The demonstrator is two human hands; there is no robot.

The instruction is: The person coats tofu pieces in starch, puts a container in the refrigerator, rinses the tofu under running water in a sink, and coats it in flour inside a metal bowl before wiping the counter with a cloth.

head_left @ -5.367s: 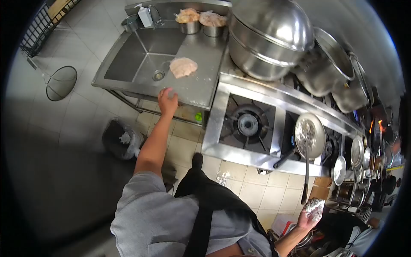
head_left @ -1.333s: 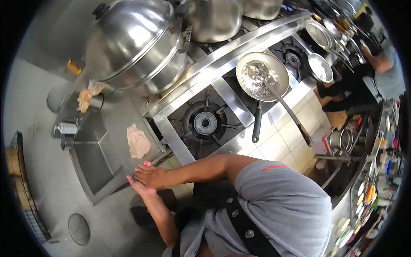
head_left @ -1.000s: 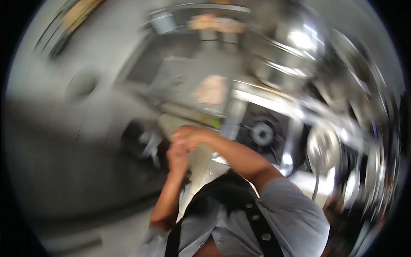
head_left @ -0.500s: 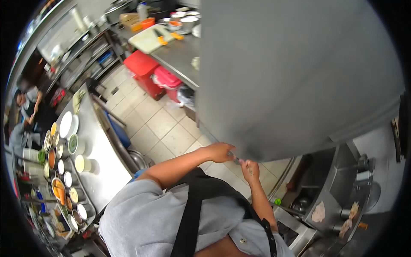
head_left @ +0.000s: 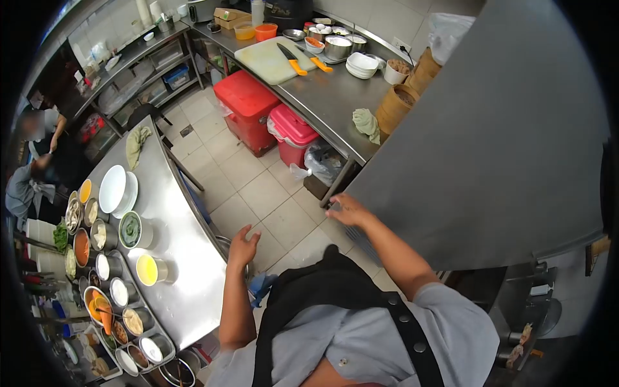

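Note:
My left hand hangs in the air over the tiled floor, fingers apart, with nothing in it. It is nearest to the right edge of the steel table. My right hand is held out with its fingers loosely bent and apart, and no object shows in it. It is close to the lower left edge of a large grey panel; whether it touches that edge I cannot tell. A corner leg of the steel counter stands just behind its fingertips.
Several food tubs and white bowls line the left table. On the far counter are a cutting board, orange-handled knives, steamer baskets and a cloth. Red bins stand below. Two people are far left.
My hands were together at the grey panel's lower edge and have come apart. The left has moved left over the floor, the right up and left. The view has turned, showing more of the counter.

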